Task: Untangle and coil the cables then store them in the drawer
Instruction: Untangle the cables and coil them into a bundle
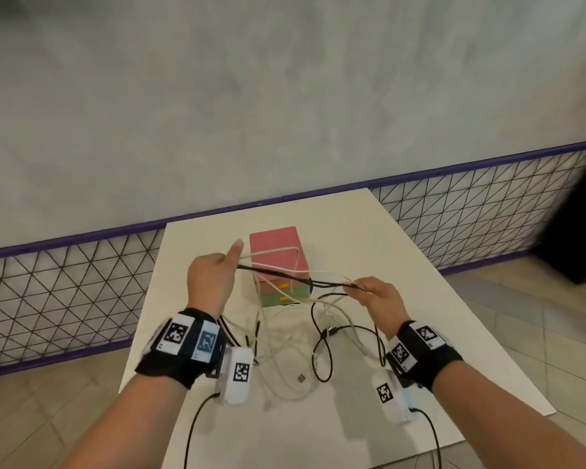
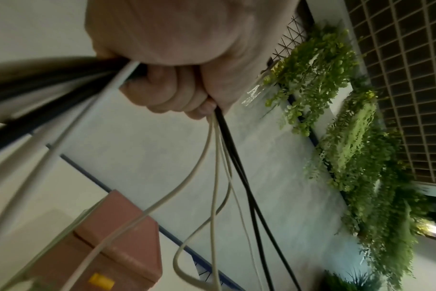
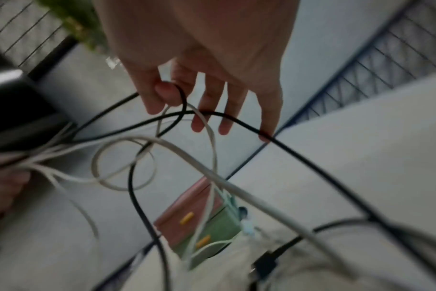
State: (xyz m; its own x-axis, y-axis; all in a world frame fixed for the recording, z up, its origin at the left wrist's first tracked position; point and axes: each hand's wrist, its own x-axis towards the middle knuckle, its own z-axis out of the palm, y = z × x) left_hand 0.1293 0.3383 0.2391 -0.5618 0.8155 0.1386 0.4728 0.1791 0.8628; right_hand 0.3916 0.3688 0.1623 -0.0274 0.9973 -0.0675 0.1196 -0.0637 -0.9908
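L hand (image 1: 211, 278) fisting bundle of black + white cables (image 1: 286, 275), R hand (image 1: 379, 297) pinching strands loosely, tangle sagging btwn/below both onto table (image 1: 403, 265), drawer box (image 1: 278, 262) just beyond; best keeping L firm, R teasing single strand out w/o yanking.

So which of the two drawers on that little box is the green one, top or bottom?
The bottom drawer is the green one; the top drawer is pink like the rest of the box. Each has a yellow handle, and both look closed.

Black wrist straps (image 1: 180, 350) w/ b&w marker tags, white cam pods (image 1: 238, 375), black leads.
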